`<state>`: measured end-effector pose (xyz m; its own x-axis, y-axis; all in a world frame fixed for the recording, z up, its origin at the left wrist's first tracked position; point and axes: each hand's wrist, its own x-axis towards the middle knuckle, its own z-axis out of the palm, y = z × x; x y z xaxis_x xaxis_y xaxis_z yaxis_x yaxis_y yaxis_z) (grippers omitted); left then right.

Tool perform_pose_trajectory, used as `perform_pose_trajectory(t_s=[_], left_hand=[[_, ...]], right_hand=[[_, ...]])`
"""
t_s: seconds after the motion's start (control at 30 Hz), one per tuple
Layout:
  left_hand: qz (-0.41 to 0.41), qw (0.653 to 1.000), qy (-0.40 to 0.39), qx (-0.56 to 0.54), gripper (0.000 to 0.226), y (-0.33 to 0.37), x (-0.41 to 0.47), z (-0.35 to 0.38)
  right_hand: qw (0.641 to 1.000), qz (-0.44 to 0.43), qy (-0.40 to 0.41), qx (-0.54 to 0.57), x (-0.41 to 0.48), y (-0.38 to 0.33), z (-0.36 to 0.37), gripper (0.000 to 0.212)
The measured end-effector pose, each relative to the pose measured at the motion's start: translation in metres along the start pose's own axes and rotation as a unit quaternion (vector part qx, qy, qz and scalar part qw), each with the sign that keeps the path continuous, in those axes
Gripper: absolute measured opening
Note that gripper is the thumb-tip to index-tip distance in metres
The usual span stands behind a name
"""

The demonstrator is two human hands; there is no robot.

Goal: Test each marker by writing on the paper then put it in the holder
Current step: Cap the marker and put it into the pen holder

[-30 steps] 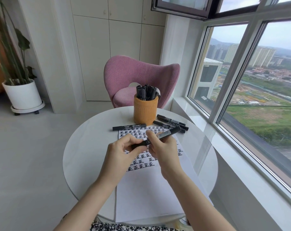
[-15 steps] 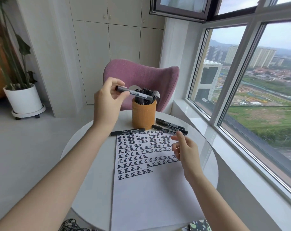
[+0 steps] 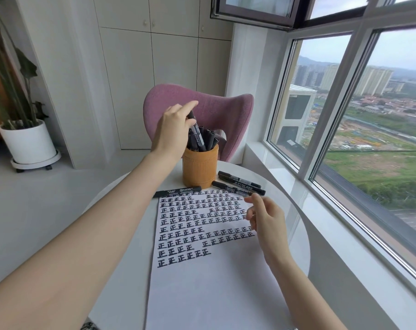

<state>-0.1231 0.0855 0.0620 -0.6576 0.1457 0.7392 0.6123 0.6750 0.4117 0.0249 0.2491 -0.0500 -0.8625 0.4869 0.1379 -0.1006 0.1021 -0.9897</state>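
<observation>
My left hand (image 3: 172,129) pinches a black marker (image 3: 197,133) near its top end, and the marker's lower end dips into the tan holder (image 3: 200,168) among several other black markers. My right hand (image 3: 265,216) hovers with relaxed fingers over the right edge of the white paper (image 3: 202,270), which carries rows of black written characters. One black marker (image 3: 177,191) lies along the paper's top edge. Two more markers (image 3: 239,185) lie to the right of the holder, just beyond my right fingertips.
The round white table (image 3: 121,206) holds everything. A pink chair (image 3: 216,113) stands behind the holder. A large window (image 3: 357,139) and its sill run along the right. At the far left a potted plant (image 3: 27,141) sits on the floor.
My left hand took the marker from in front of me up to the holder and tilted it upright into it. My right hand let go and drifted toward the markers on the right.
</observation>
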Motion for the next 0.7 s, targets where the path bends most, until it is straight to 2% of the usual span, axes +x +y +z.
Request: perform_pose_trajectory(t_s=[0.23,0.37,0.5,0.7], left_hand=[[0.012,0.999,-0.037,0.031,0.047,-0.010,-0.003,0.022],[0.009,0.998,-0.008,0.068,0.040,-0.012,0.002,0.028],[-0.018,0.991,-0.079,0.106,0.032,-0.016,0.002,0.036],[-0.012,0.994,-0.055,0.089,0.031,-0.018,-0.005,0.039]], right_hand=[[0.998,-0.031,0.015,-0.050,0.011,0.001,-0.004,0.016],[0.982,-0.088,0.038,-0.164,0.026,0.008,-0.003,0.012],[0.931,-0.180,0.032,-0.317,0.051,0.015,-0.002,0.014],[0.846,-0.215,0.000,-0.489,0.072,0.019,0.002,0.030]])
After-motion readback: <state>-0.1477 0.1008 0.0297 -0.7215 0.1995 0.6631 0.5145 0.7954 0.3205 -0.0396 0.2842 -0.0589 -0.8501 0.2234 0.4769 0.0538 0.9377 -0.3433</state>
